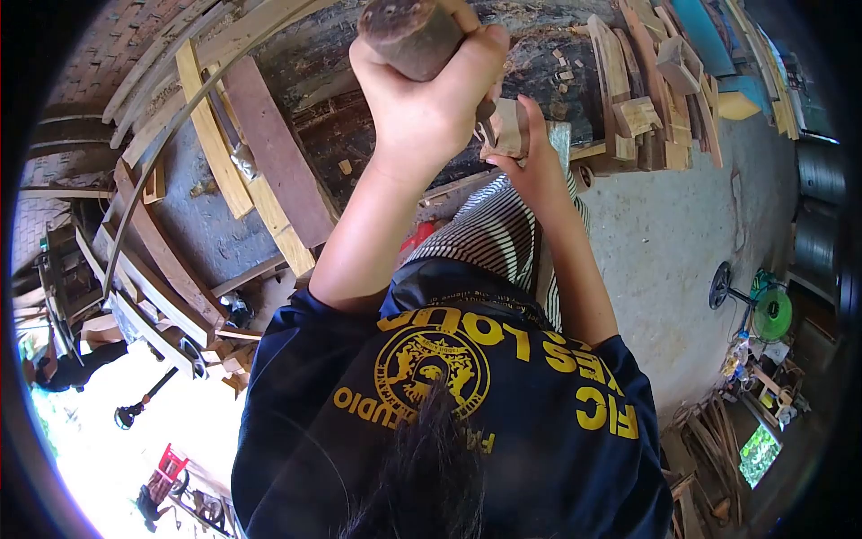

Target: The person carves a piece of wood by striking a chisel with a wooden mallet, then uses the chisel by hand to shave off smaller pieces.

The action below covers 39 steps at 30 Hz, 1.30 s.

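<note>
My left hand (422,99) is closed around the thick brown wooden handle (413,43) of a tool, its blunt end facing up close to the camera. Below the fist, a narrow dark metal part (486,121) shows beside a small block of wood (510,130); whether it is touching cannot be made out. Thumb and fingers of my right hand (532,157) grip that block from its right side. It is held near the edge of a dark, worn work surface (539,54), just beyond my striped trousers (485,229).
Wood chips (563,76) lie on the dark surface. Boards (278,148) lean on the left, and offcuts (637,117) are stacked on the right. Grey concrete floor (664,269) spreads to the right, with a green fan (772,314) standing further off.
</note>
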Each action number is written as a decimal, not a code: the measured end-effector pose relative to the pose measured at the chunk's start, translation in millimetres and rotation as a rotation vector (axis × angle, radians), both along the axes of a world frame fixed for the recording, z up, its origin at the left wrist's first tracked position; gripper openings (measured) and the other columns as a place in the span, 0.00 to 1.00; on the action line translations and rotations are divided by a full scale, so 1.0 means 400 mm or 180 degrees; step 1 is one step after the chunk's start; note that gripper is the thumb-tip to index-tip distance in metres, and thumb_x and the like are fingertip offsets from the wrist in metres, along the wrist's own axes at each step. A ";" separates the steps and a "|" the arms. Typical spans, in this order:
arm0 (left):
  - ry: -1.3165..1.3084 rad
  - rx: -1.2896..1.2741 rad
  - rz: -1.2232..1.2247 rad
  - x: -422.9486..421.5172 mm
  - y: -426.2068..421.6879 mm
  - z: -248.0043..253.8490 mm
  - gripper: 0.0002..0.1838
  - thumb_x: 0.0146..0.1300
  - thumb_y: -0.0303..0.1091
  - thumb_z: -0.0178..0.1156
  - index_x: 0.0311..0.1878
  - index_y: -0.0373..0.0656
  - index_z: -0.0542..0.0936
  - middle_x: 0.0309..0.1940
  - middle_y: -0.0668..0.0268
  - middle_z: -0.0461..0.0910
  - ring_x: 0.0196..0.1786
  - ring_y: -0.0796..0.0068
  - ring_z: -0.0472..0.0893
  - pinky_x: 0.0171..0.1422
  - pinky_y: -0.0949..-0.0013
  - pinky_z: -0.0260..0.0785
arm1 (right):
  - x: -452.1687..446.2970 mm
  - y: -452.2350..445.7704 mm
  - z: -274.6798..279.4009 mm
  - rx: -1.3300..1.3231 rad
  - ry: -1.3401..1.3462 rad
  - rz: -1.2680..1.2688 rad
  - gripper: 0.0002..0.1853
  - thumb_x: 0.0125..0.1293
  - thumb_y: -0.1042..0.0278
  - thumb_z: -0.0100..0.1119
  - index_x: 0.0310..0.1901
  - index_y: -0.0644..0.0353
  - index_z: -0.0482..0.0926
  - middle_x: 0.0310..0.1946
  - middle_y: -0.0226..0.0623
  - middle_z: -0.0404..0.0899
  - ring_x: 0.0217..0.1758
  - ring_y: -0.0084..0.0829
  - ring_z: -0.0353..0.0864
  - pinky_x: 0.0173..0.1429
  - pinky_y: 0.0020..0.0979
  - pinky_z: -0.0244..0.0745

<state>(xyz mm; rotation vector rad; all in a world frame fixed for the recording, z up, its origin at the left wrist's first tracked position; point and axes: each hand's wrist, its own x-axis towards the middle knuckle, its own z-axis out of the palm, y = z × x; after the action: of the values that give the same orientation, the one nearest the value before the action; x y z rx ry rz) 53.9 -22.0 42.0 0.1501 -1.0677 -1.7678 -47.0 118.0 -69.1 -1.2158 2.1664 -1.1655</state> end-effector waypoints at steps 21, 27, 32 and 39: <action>-0.0564 -0.0939 0.0398 -0.036 0.040 -0.047 0.05 0.55 0.17 0.58 0.29 0.36 0.73 0.18 0.65 0.73 0.17 0.78 0.73 0.21 0.74 0.64 | 0.016 -0.009 0.001 0.0549 0.0977 0.0180 0.45 0.55 0.79 0.62 0.71 0.61 0.46 0.66 0.58 0.61 0.62 0.59 0.69 0.61 0.47 0.70; -0.0744 -0.1583 0.0748 -0.041 0.047 -0.023 0.07 0.53 0.14 0.57 0.30 0.37 0.72 0.19 0.63 0.74 0.17 0.78 0.73 0.20 0.73 0.65 | -0.002 -0.015 -0.026 0.0443 0.0631 0.0175 0.44 0.56 0.78 0.62 0.71 0.62 0.46 0.67 0.57 0.60 0.61 0.59 0.70 0.61 0.47 0.70; -0.0242 -0.0452 0.0171 -0.013 0.047 0.006 0.06 0.49 0.19 0.64 0.27 0.38 0.76 0.24 0.70 0.77 0.26 0.84 0.75 0.31 0.77 0.69 | -0.007 -0.014 0.039 0.0296 0.0697 0.0260 0.44 0.56 0.80 0.60 0.71 0.62 0.45 0.66 0.58 0.60 0.62 0.58 0.69 0.62 0.46 0.70; -0.0647 -0.0908 0.0317 -0.016 0.034 -0.095 0.07 0.57 0.15 0.56 0.31 0.37 0.71 0.20 0.65 0.74 0.19 0.78 0.73 0.23 0.73 0.66 | 0.001 -0.008 0.006 0.0545 0.0348 0.0123 0.44 0.56 0.85 0.57 0.72 0.60 0.46 0.67 0.58 0.60 0.66 0.55 0.65 0.67 0.43 0.66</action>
<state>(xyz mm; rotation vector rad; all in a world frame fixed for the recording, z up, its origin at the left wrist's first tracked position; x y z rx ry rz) 47.6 -8.6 3.9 0.2057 -1.4227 -1.5163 -46.4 114.8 -66.5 -1.2662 2.2589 -0.8961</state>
